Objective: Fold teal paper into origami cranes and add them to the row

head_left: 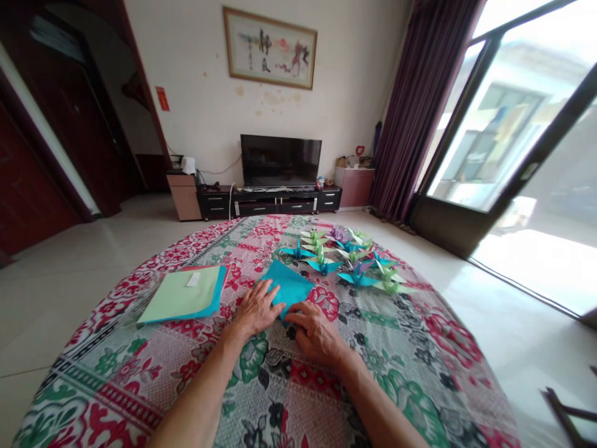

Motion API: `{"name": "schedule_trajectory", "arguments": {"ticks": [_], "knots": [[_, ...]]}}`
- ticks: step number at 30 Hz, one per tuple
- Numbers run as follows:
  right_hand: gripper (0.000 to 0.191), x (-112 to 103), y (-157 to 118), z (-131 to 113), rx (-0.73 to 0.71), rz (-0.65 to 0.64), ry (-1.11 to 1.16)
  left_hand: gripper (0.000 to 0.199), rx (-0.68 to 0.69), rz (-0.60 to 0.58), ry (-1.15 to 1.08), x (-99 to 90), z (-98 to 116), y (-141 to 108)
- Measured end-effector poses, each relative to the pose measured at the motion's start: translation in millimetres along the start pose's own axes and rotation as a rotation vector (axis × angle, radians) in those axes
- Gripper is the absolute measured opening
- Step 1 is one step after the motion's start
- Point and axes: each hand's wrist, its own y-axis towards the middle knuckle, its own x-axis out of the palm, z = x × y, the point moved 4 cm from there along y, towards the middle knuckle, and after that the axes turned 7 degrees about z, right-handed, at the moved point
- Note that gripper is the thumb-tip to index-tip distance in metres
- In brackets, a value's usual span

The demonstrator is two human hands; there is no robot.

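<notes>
A blue sheet of paper (pixel 290 281) lies turned like a diamond on the patterned tablecloth, in front of me. My left hand (pixel 259 306) rests on its left lower side with the fingers spread. At the near corner of the paper is my right hand (pixel 313 328), its index finger stretched toward the edge and the other fingers curled under; whether it pinches the paper is too small to tell. To the left lies a stack of coloured sheets (pixel 181 295), light green on top with blue and red edges below. Folded paper cranes (pixel 358 275) in blue, green and purple stand at the right.
The round table (pixel 140 379) has a flowered cloth. A small white slip (pixel 193 279) lies on the paper stack. Beyond the table are a television (pixel 280 160) on a low black cabinet (pixel 261 204) and, at the right, a glass door (pixel 485 137).
</notes>
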Motion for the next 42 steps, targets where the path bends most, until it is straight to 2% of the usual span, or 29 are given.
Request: {"name": "schedule_trajectory", "arguments": {"ticks": [4,9,16,23,37,42], "knots": [[0.038,0.8,4.2,-2.1,-0.013,0.003,-0.026,0.053,-0.061,-0.016,0.041,0.7,1.2,-0.7],[0.035,5.1,14.1,3.4,-0.035,0.012,-0.029,0.054,-0.141,0.013,0.074,4.8,-7.7,6.7],[0.035,8.9,13.2,4.7,-0.041,0.027,-0.062,0.055,-0.143,0.006,-0.002,2.7,-16.3,15.4],[0.035,8.4,14.2,4.9,-0.054,0.029,-0.062,0.038,-0.101,0.088,-0.027,0.2,-17.8,13.8],[0.036,8.4,12.3,7.2,-0.056,0.045,-0.031,0.047,-0.031,-0.047,-0.023,1.1,-19.7,9.2],[0.038,6.4,10.0,4.9,-0.064,0.050,-0.038,0.049,-0.025,-0.042,0.007,1.1,-17.9,9.2]]}}
